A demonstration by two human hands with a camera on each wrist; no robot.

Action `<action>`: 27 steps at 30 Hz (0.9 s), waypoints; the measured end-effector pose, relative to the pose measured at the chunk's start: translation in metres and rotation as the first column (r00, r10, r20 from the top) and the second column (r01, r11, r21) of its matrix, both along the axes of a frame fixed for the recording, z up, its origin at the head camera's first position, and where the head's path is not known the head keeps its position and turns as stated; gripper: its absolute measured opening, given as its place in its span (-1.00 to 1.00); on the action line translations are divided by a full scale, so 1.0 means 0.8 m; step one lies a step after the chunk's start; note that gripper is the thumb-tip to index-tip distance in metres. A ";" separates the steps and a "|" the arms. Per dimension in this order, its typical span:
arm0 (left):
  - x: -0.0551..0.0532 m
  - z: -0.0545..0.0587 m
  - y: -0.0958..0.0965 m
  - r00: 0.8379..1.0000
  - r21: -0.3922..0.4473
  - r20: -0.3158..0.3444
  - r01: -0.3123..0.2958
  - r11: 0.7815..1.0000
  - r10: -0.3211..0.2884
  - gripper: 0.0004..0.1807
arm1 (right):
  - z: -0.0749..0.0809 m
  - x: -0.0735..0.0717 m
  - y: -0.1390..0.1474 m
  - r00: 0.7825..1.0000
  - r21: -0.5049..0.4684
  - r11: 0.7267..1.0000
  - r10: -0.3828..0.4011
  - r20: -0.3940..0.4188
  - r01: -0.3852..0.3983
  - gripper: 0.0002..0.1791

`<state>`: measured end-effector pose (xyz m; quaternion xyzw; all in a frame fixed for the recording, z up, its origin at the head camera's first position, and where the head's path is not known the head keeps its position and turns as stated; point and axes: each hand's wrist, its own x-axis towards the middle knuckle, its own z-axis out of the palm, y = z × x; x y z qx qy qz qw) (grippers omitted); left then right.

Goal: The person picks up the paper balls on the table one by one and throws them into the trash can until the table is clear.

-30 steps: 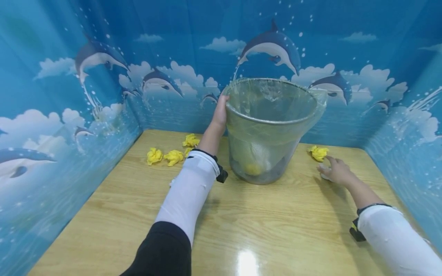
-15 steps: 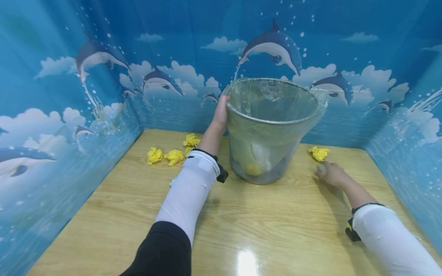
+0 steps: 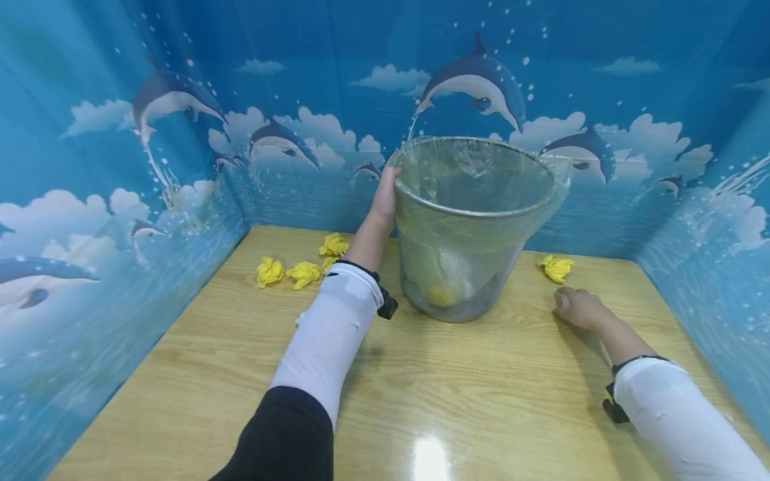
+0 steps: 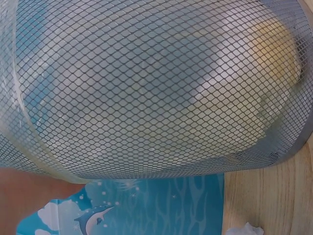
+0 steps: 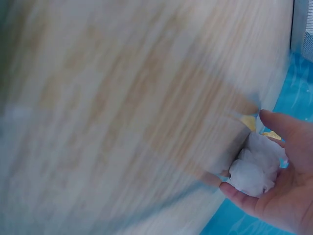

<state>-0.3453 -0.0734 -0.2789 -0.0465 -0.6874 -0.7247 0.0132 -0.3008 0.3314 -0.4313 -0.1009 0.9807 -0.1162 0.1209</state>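
A silver mesh wastebasket with a thin pale yellow-green plastic liner stands toward the back of the table, tilted a little. My left hand grips its rim on the left side, fingers hidden behind it. Through the mesh, a yellow lump shows at the bottom. My right hand, low over the right part of the table, holds a crumpled white paper ball with curled fingers and thumb. Just beyond that hand lies a crumpled yellow paper ball.
Several more crumpled yellow paper balls lie on the wooden table, left of the basket. A white scrap shows in the left wrist view. Dolphin-printed blue curtains enclose the table at the back and sides.
My right hand has drawn slightly back from the yellow ball, its fingers gathered round the white paper ball. The left hand and the basket stay put.
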 end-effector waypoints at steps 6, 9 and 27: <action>0.000 0.000 0.000 1.000 -0.001 -0.005 -0.003 1.000 0.003 -0.26 | 0.001 0.002 0.000 1.000 0.012 1.000 0.005 -0.019 -0.005 -0.43; 0.001 0.000 0.000 1.000 -0.002 -0.004 -0.005 1.000 0.005 -0.26 | 0.002 0.002 0.000 1.000 0.010 1.000 0.009 -0.023 -0.009 -0.48; 0.001 -0.001 0.000 1.000 0.004 0.001 -0.009 1.000 0.009 -0.27 | 0.010 0.006 0.001 1.000 -0.011 1.000 0.021 -0.015 -0.021 -0.58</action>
